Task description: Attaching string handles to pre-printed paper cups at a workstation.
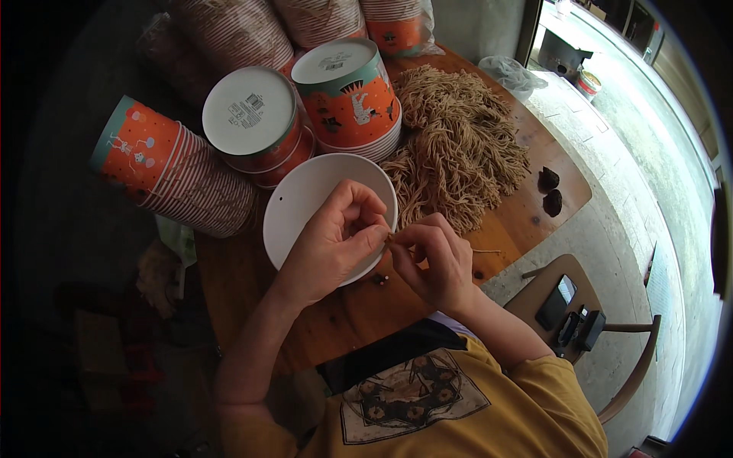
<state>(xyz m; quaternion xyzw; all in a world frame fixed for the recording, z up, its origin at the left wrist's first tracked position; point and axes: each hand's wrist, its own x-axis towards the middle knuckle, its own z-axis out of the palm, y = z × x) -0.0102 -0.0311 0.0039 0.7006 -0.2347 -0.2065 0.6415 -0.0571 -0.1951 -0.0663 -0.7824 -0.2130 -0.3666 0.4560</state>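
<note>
I see my left hand (336, 243) and my right hand (435, 259) meeting over the near half of the wooden worktop (527, 221), fingertips pinched together on a short piece of tan cord (391, 238). Both grips are clenched on that cord, left from one end, right from the other. The visible bit of cord runs roughly left to right between the fingertips, its long axis about level with the worktop's near edge; most of it is hidden by my fingers.

Under the left hand lies a white paper bowl (305, 198), open side up, with a small hole near its left rim. The cord is held at the bowl's right rim, above the wood.

Room is tight toward the far edge: stacks of orange printed paper cups lie on their sides there, one stack (172, 172) at the left edge, another showing its white base (250, 111), a third (353, 95) just beside a big heap of tan cords (458, 141) that fills the far right part. Two dark lumps (550, 191) sit near the right corner. A small dark bead (379, 279) lies just beside the bowl's near rim.

The barest wood is the strip along the near edge and the right corner. Off the right edge stands a wooden chair (634, 382) with a phone (556, 301) on its seat.
</note>
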